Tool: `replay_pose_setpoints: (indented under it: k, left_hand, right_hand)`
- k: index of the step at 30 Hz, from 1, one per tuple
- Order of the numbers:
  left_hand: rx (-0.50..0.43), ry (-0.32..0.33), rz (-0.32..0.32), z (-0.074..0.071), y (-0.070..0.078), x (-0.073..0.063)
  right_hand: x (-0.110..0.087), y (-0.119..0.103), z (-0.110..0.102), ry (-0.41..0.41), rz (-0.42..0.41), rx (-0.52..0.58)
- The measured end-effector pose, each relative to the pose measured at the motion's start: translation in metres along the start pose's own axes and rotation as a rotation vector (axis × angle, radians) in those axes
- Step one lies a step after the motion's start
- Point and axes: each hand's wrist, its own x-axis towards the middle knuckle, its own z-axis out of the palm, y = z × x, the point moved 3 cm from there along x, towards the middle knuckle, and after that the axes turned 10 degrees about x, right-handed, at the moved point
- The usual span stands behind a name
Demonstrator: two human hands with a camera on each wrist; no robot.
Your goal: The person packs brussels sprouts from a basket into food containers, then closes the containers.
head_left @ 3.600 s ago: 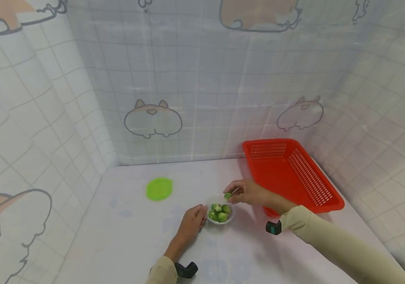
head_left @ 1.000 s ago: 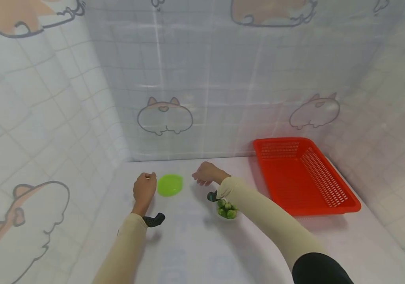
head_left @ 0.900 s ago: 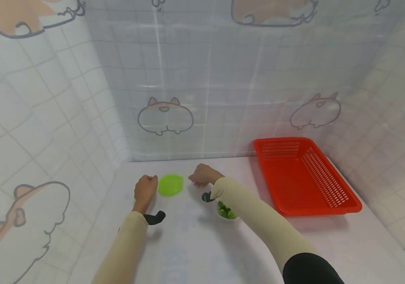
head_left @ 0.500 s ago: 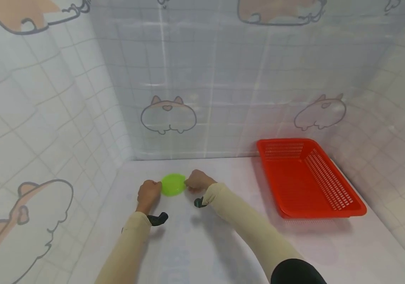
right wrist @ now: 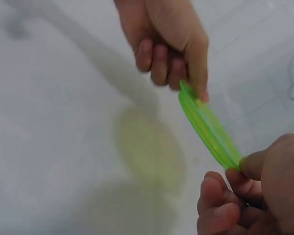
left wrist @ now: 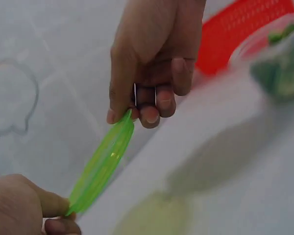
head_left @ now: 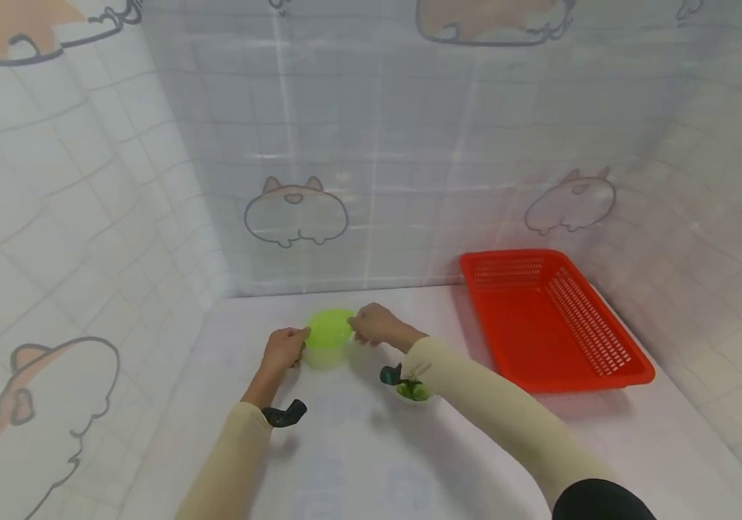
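Observation:
A round, bright green plastic lid [head_left: 329,329] is held up off the table between both hands, casting a greenish shadow below. My left hand [head_left: 284,348] pinches its left edge between thumb and fingers. At the opposite edge, my right hand [head_left: 380,325] grips it the same way. Both wrist views catch the lid [left wrist: 102,166] nearly edge-on, tilted, with a thin rim. Under the right forearm stands a clear bowl [head_left: 404,398] of Brussels sprouts [head_left: 415,391], partly hidden by the sleeve.
A red plastic basket [head_left: 555,328] with slotted sides stands at the back right of the white table [head_left: 344,448]. Printed wall sheeting [head_left: 403,159] encloses the back and both sides. Each wrist carries a black device, such as the left wrist device [head_left: 285,414].
Earlier, the right hand held a sprout over the bowl while the left touched its rim. Both hands then moved to the lid, took its edges and raised it off the table.

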Motion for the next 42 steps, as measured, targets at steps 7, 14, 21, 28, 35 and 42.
replay_pose_setpoints:
  k: [7, 14, 21, 28, 35, 42]
  left_hand:
    - [-0.143, -0.185, 0.089, 0.042, 0.026, -0.034]
    - [-0.025, -0.214, 0.162, 0.069, 0.047, -0.067]
    - [0.242, -0.15, 0.263, 0.087, 0.053, -0.082]
    - [0.305, -0.123, 0.32, 0.092, 0.049, -0.085]
    - [0.285, -0.172, 0.249, 0.093, 0.043, -0.087]
    - [0.032, -0.396, 0.165, 0.101, 0.037, -0.085]
  right_hand:
    - [-0.062, 0.016, -0.038, 0.099, -0.013, -0.039]
    - [-0.114, 0.031, -0.054, 0.179, -0.037, -0.185]
    - [-0.136, 0.051, -0.055, 0.225, -0.058, -0.281]
    - [-0.137, 0.07, -0.049, 0.228, 0.014, -0.202]
    - [-0.141, 0.085, -0.042, 0.209, 0.077, 0.004]
    - [-0.139, 0.105, -0.031, 0.145, 0.037, 0.228]
